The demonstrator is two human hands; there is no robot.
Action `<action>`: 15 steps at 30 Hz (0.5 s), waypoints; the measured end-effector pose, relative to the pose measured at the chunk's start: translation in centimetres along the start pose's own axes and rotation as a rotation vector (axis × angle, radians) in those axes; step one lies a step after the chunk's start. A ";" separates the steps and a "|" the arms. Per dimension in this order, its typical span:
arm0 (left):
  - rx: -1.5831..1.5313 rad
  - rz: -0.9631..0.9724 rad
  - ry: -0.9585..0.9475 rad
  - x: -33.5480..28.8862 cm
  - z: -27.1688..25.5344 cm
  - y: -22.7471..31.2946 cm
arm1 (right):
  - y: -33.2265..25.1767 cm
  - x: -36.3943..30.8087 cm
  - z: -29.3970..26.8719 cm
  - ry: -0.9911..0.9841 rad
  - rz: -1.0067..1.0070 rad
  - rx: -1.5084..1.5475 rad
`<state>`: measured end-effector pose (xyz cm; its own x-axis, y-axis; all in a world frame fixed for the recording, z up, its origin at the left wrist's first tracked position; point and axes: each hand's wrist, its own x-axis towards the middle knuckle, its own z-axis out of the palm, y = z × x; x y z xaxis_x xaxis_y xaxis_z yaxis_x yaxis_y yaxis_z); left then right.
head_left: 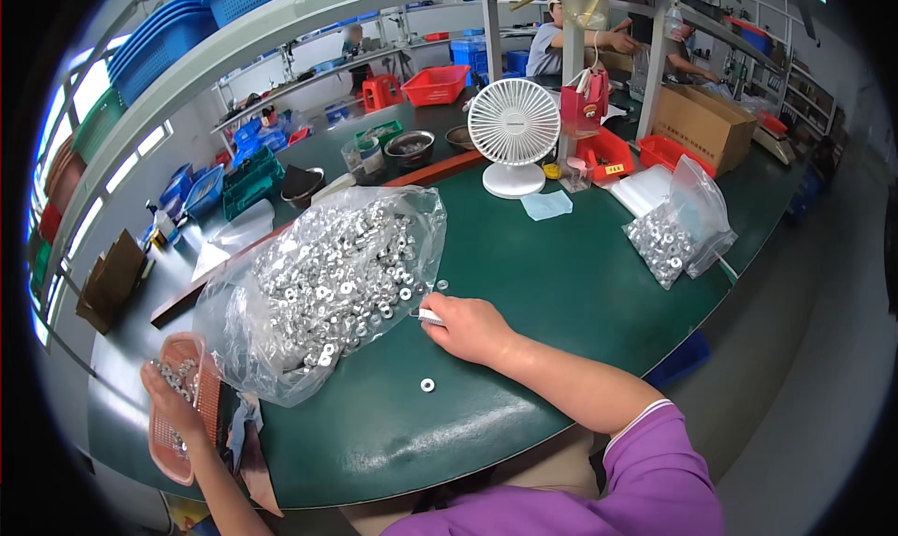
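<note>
My right hand (470, 330) is closed, thumb and fingers pinching a small whitish ridged piece (431, 317); its exact kind is unclear. It hovers at the right edge of a clear plastic bag (220, 302) heaped with small silver ring-shaped metal parts (327, 274). One loose ring (427, 385) lies on the green tabletop nearer me, and another (442, 284) sits just beyond my hand. At the far left, my left hand (176, 407) is over a pink plastic basket (213, 403) holding more of the metal parts. Its fingers look extended, with parts beside the palm.
A white fan (514, 129) stands at the back of the green table (561, 283). To the right are a smaller bag of metal parts (666, 241), red trays (603, 152) and a cardboard box (700, 129). Metal bowls (410, 148) stand behind. Other people work beyond the shelf frame.
</note>
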<state>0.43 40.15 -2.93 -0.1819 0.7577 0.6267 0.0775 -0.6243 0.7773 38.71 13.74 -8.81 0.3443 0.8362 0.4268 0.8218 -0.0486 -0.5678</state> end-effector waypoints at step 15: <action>1.109 -0.157 -0.388 6.9 -18.0 -14.7 | 4.9 4.5 -22.4 0.854 0.176 -0.030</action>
<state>-19.60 51.09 -11.01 0.0297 0.9375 0.3467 0.9229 -0.1589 0.3506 54.48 4.97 6.08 0.6799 0.1201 0.7234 0.7323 -0.1626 -0.6613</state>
